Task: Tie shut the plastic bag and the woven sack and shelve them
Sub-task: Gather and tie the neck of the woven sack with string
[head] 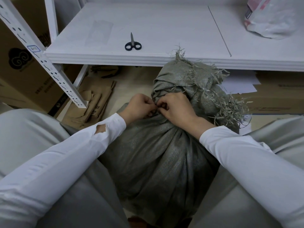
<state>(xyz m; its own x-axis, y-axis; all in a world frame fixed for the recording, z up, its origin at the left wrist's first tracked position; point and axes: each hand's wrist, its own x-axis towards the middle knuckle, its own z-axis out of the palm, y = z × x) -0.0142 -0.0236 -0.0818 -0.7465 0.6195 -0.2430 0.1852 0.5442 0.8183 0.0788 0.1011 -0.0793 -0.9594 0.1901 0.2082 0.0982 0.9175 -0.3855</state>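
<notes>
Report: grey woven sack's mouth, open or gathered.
Gathered: the grey woven sack is cinched at its neck, where left hand and right hand pinch. Knotted: cannot tell.

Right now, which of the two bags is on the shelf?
The white plastic bag, at the shelf's right end; the grey sack stands on the floor below.

You faced a white shelf [164,27] with scissors [133,44] on it, held by a perforated post [56,75]; boxes [19,79] stood at left, the floor [130,87] pale.
</notes>
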